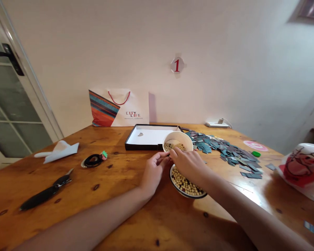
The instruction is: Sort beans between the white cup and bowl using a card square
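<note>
My left hand (153, 170) and my right hand (187, 162) meet fingertip to fingertip at the near rim of a white paper tub (184, 138). Both are closed in a pinch, and whatever may be between the fingers is too small to tell. Inside the tub lie pale beans (181, 146) mixed with some darker ones. Just below my right hand stands a dark-rimmed bowl (192, 197), holding yellowish beans (184, 183) with a few dark ones among them. My right hand and forearm hide part of this bowl.
Behind the tub is a shallow black box (143, 147) with a white inside. Dark puzzle pieces (225, 150) spread to its right. On the left lie pruning shears (48, 191), a coiled black cord (92, 160) and white paper (64, 152). A paper bag (136, 104) stands behind; a plastic bag (303, 170) sits right.
</note>
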`<state>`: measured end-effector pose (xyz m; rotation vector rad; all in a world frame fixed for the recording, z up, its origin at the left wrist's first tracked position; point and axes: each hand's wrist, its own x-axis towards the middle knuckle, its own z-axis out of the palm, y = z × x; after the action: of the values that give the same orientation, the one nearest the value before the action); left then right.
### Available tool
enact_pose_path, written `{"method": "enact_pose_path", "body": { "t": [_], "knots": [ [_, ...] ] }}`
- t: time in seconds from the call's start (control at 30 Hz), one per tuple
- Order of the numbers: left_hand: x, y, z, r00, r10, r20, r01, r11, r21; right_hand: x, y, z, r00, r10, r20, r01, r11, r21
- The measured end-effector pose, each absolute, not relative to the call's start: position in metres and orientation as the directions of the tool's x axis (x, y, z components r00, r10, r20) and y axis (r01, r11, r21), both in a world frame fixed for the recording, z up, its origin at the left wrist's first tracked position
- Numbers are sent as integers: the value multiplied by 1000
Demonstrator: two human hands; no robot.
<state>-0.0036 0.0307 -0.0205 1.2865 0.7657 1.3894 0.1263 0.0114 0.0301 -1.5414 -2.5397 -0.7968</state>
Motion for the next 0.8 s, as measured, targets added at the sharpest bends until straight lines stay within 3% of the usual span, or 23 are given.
{"method": "enact_pose_path", "body": {
  "t": [0.23,0.8],
  "knots": [
    [-2,29,-18,128,941,314,-209,-284,936,128,12,33,-508,784,357,849,386,361],
    [-2,27,-16,119,957,265,-275,-225,935,124,11,31,-495,789,364,857,375,353]
  ]
}}
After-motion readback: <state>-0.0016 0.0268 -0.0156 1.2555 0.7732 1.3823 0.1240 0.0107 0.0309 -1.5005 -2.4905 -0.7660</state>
